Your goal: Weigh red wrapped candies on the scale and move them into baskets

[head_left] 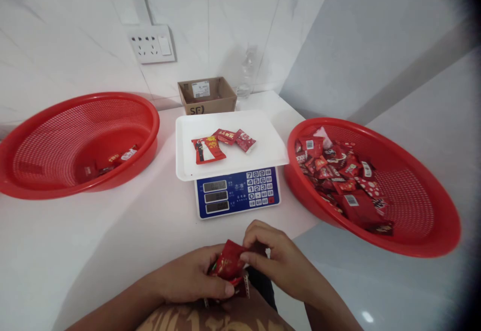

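A red packet point(230, 262) was pinched between the fingers of the left hand point(195, 278) and right hand point(280, 261), near the scale point(237, 190).

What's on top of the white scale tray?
Three red packets lie on the tray: one bigger, two smaller, the smaller pair touching. The tray covers the top of the scale beneath it.

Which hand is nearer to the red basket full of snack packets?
Right. The right hand pinches the red packets just short of the full basket; the left hand grips them from the other side, farther away.
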Demonstrator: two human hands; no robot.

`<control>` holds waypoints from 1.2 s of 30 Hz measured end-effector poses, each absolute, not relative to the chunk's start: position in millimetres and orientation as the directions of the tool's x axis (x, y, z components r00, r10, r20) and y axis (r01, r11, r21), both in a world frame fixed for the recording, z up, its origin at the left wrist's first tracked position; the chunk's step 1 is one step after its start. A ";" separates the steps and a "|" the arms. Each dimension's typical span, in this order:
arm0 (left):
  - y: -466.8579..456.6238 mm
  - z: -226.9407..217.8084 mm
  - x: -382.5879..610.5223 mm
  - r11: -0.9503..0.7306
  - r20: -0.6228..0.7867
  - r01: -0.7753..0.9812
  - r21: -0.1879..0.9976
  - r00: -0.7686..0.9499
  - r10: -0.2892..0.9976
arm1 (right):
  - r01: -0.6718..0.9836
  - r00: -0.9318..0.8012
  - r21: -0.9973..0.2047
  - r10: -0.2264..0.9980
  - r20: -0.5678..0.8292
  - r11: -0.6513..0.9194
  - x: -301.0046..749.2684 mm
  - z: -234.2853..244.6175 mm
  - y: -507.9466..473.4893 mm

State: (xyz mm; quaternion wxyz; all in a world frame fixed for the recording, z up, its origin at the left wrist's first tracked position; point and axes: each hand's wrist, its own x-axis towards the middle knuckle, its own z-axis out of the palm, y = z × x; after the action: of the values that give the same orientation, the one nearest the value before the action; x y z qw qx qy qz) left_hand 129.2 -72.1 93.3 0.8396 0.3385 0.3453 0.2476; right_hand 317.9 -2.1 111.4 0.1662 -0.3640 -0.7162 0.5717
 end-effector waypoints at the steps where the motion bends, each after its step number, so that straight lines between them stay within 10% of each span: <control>1: -71.8 92.6 129.6 0.660 -0.426 -0.187 0.728 0.630 0.649 | 0.284 -0.647 -0.957 0.750 -0.139 0.067 319.2 112.9 0.9; 6: -71.1 86.1 133.7 0.733 -0.528 -0.219 0.644 0.566 0.633 | 0.116 -0.295 -0.981 0.949 0.115 0.155 315.5 118.9 27.6; 11: -74.1 80.9 134.0 0.708 -0.509 -0.260 0.657 0.539 0.671 | 0.361 -0.303 -0.731 0.814 0.496 0.579 291.4 118.7 63.9; 21: -77.2 83.0 130.1 0.664 -0.499 -0.344 0.664 0.457 0.736 | 0.481 -0.497 -0.544 0.725 0.477 0.687 286.9 108.6 68.2; 27: -69.3 86.8 129.8 0.601 -0.405 -0.320 0.732 0.505 0.762 | 0.380 -0.596 -0.874 0.803 0.019 0.303 313.8 99.5 17.4; 36: -66.3 86.7 138.4 0.542 -0.425 -0.146 0.827 0.469 0.774 | 0.437 -0.598 -0.898 0.729 -0.334 -0.054 321.2 81.1 -14.8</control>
State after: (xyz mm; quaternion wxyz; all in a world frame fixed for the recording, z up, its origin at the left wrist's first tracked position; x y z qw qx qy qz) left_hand 138.4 -66.3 86.7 0.7711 0.3740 0.4202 0.2983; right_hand 321.2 -14.8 81.1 0.1250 -0.4308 -0.6764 0.5841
